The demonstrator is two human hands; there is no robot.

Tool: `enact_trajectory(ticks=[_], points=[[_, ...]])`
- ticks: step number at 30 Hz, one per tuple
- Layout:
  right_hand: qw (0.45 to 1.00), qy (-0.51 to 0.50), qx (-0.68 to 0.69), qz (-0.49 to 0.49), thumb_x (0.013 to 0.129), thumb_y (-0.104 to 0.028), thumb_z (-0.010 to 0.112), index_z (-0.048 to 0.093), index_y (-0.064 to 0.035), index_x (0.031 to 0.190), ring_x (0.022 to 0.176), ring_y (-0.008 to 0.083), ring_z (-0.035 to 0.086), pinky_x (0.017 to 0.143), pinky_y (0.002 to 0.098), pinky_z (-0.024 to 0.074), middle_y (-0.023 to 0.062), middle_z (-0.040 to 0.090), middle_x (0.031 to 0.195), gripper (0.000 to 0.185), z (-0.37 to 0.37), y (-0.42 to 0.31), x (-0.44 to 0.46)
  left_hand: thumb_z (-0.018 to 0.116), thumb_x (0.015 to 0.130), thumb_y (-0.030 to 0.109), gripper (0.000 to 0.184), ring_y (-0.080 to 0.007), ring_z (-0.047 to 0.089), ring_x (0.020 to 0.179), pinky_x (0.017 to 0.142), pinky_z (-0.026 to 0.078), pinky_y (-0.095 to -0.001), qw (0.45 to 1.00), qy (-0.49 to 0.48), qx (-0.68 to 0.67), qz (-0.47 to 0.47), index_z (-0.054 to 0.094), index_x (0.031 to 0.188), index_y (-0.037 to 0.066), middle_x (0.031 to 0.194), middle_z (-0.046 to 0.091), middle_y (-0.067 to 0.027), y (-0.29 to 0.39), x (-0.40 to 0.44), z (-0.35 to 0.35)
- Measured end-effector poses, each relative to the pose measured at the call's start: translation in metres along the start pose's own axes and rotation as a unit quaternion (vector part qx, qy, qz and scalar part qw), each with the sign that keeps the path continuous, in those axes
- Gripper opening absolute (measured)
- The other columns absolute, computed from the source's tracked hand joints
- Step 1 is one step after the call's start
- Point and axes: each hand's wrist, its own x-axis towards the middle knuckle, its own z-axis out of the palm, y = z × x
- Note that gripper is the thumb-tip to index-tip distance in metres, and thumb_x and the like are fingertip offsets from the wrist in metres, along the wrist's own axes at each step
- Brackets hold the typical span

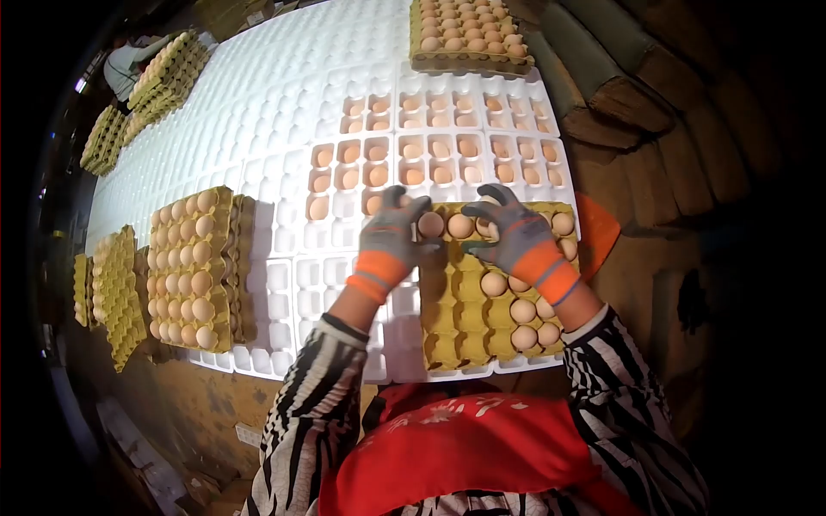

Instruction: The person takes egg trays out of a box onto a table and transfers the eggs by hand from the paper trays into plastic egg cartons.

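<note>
A yellow egg tray (465,331) lies in front of me, with brown eggs along its far row and right side; several cups at its left and front are bare. My left hand (394,230), in a grey and orange glove, curls its thumb and fingers around an egg (430,225) at the tray's far left corner. My right hand (514,234), gloved alike, closes over another egg (487,229) in the far row, partly hidden by the fingers. Between the hands sits one more egg (460,226). White plastic trays (335,234) beyond hold eggs in several pockets.
Stacked egg trays (185,267) stand at the left, and a full stack (469,39) is at the far right. More stacks (168,77) rise at the far left, beside another person (125,67). Brown bundles (628,99) lie along the right, near an orange piece (600,234).
</note>
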Motion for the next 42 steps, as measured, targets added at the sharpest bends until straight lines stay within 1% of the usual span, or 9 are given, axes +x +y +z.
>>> enact_trajectory(ticks=[3,9,17,21,24,27,31,35,42], points=[[0.955,-0.061,-0.288,0.014,0.075,-0.032,0.083,0.07,-0.0178,0.12,0.119,0.0287,0.062,0.096,0.0426,0.0531,0.0094,0.051,0.144,0.048,0.029,-0.015,0.032,0.086,0.069,0.017,0.053,-0.0335,0.063,0.112,0.086,0.058,-0.0415,0.964,-0.051,0.26,0.03,0.07,0.12,0.017,0.14,0.048,-0.0137,0.008,0.019,0.015],[0.981,0.106,0.159,0.021,0.078,-0.037,0.082,0.072,-0.0133,0.11,0.108,0.0319,0.065,0.09,0.0413,0.0531,0.0085,0.062,0.125,0.041,0.006,0.0,0.04,0.088,0.072,0.017,0.048,-0.0253,0.066,0.092,0.074,0.057,-0.0365,0.978,0.201,-0.001,0.058,0.07,0.116,0.012,0.132,0.055,-0.0138,-0.051,-0.033,-0.027],[0.962,-0.139,-0.228,0.065,0.083,-0.046,0.07,0.069,-0.0164,0.115,0.106,0.0298,0.066,0.089,0.0446,0.0533,0.0098,0.057,0.126,0.043,0.066,-0.056,0.149,0.086,0.076,0.019,0.047,-0.0326,0.064,0.107,0.085,0.056,-0.0421,0.98,0.156,0.126,-0.015,0.069,0.119,0.011,0.131,0.055,-0.0168,-0.128,-0.026,-0.047],[0.987,-0.031,0.132,0.091,0.093,-0.035,0.068,0.071,-0.0131,0.116,0.09,0.019,0.068,0.072,0.037,0.0564,0.0055,0.065,0.113,0.032,0.072,-0.073,0.128,0.076,0.085,0.019,0.041,-0.0364,0.066,0.106,0.088,0.056,-0.042,0.979,0.199,0.04,-0.022,0.069,0.125,0.013,0.13,0.058,-0.0184,-0.137,-0.018,-0.051],[0.803,-0.047,0.534,0.26,0.099,-0.019,0.066,0.071,-0.0118,0.118,0.065,0.0086,0.061,0.048,0.0222,0.0496,-0.0001,0.065,0.09,0.022,0.087,-0.104,0.112,0.07,0.088,0.014,0.038,-0.0347,0.068,0.1,0.083,0.057,-0.042,0.958,0.258,0.031,0.117,0.068,0.126,0.015,0.126,0.062,-0.0158,-0.142,0.012,-0.052],[0.805,-0.047,0.518,0.285,0.098,-0.018,0.067,0.07,-0.0094,0.12,0.065,0.0095,0.061,0.051,0.0242,0.0534,0.0028,0.068,0.1,0.024,0.13,-0.111,0.106,0.064,0.09,0.005,0.045,-0.0247,0.067,0.096,0.077,0.056,-0.0353,0.989,0.046,0.139,0.024,0.064,0.133,0.015,0.13,0.063,-0.0115,-0.142,0.036,-0.051],[0.758,0.086,0.601,0.237,0.098,-0.016,0.066,0.065,-0.0081,0.128,0.083,0.0098,0.063,0.068,0.0259,0.0574,0.0028,0.066,0.106,0.031,0.126,-0.107,0.08,0.058,0.094,0.008,0.047,-0.0134,0.059,0.099,0.088,0.053,-0.0316,0.914,0.189,-0.357,-0.017,0.055,0.141,0.004,0.125,0.062,-0.0024,-0.163,0.011,-0.062],[0.983,0.125,0.136,-0.01,0.093,-0.011,0.068,0.064,-0.0072,0.126,0.103,0.0289,0.065,0.088,0.0391,0.0544,0.0113,0.066,0.121,0.034,0.13,-0.105,0.071,0.061,0.091,0.003,0.047,-0.0188,0.059,0.108,0.1,0.048,-0.0323,0.805,0.261,-0.524,-0.1,0.055,0.137,0.0,0.127,0.06,-0.0091,-0.187,-0.033,-0.066],[0.908,0.129,0.391,0.082,0.092,-0.006,0.07,0.064,-0.0033,0.124,0.113,0.0196,0.061,0.095,0.031,0.05,0.0092,0.065,0.122,0.033,0.14,-0.128,0.064,0.069,0.084,-0.004,0.037,-0.0319,0.059,0.121,0.105,0.047,-0.0443,0.966,0.213,-0.114,0.09,0.065,0.119,0.006,0.133,0.06,-0.016,-0.196,-0.036,-0.041]])
